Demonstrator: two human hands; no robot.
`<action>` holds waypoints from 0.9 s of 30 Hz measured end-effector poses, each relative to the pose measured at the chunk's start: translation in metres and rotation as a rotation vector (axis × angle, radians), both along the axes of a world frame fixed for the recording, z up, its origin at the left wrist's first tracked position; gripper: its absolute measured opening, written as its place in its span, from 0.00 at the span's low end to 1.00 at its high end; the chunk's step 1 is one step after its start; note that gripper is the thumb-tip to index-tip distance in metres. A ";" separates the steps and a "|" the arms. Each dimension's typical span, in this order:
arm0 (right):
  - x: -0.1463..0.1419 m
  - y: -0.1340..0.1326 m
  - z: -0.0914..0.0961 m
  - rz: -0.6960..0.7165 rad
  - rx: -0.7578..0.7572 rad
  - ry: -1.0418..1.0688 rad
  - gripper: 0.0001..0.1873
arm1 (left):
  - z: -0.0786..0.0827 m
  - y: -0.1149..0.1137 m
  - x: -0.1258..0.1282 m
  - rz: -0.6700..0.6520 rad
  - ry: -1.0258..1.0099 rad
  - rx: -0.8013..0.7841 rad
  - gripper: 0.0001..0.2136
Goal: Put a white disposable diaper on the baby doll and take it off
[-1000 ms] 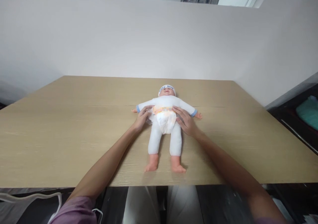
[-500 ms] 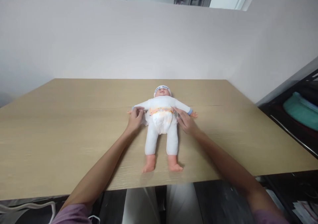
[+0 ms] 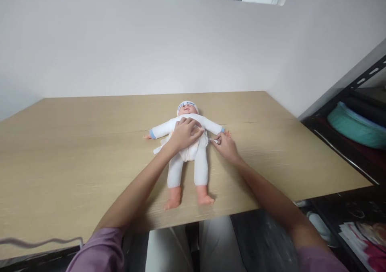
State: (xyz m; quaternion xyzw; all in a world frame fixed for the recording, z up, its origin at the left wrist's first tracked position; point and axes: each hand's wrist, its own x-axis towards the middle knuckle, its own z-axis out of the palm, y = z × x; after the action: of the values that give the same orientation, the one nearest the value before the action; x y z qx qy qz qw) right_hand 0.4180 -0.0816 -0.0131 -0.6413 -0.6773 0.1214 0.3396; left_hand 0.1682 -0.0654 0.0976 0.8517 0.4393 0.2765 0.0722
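Observation:
On its back on the wooden table lies a baby doll (image 3: 174, 175) in a white suit and headband, arms spread and feet toward me. A white diaper (image 3: 189, 153) with an orange-patterned waistband is around its hips. My left hand (image 3: 185, 134) lies flat across the front of the diaper at the belly, fingers stretched out, hiding most of the waistband. Beside the doll's hip, at the right, my right hand (image 3: 226, 145) pinches the white side tab of the diaper and pulls it outward. The other side tab (image 3: 157, 149) sticks out loose on the left.
The wooden table (image 3: 90, 155) reaches back to a pale wall (image 3: 150, 47). At the right, a black shelf holds a teal item (image 3: 357, 125). A grey cable (image 3: 39, 243) lies at the table's near left edge. Papers (image 3: 358, 240) are low at the right.
My left hand has moved from the doll's left-side hip onto its belly. My right hand has shifted outward and now pinches the side tab. The view has turned slightly right.

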 end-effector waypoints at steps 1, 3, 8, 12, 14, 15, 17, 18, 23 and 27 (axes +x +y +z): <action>0.000 0.000 0.000 -0.015 -0.018 0.023 0.15 | -0.003 0.001 0.005 0.048 0.052 -0.002 0.17; 0.000 0.000 0.001 -0.028 -0.039 0.075 0.16 | -0.008 0.002 0.012 0.116 0.129 0.011 0.19; 0.009 0.005 0.010 0.062 -0.119 0.247 0.20 | -0.013 0.001 0.012 0.138 0.171 0.023 0.24; 0.014 0.007 0.026 0.175 -0.160 0.347 0.24 | -0.012 0.001 0.012 0.155 0.147 0.005 0.24; 0.011 0.005 0.036 0.219 -0.171 0.374 0.26 | -0.013 0.002 0.012 0.153 0.131 0.005 0.24; 0.007 0.004 0.042 0.242 -0.173 0.386 0.26 | -0.014 0.002 0.013 0.148 0.123 0.005 0.24; -0.003 0.004 0.053 0.283 -0.168 0.411 0.25 | -0.016 0.002 0.014 0.142 0.114 0.011 0.24; -0.010 0.005 0.059 0.303 -0.168 0.420 0.25 | -0.018 0.002 0.014 0.143 0.111 0.017 0.24; -0.038 0.027 0.078 0.394 -0.286 0.390 0.23 | -0.023 0.003 0.015 0.158 0.090 0.042 0.24; -0.048 0.037 0.074 0.393 -0.313 0.338 0.20 | -0.024 0.002 0.016 0.143 0.098 0.032 0.22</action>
State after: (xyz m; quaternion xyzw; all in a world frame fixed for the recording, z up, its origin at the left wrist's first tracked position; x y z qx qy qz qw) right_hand 0.3702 -0.0449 0.0608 -0.5131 -0.6953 0.3927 0.3147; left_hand 0.1845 -0.0631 0.0734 0.8317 0.4976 0.2458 0.0168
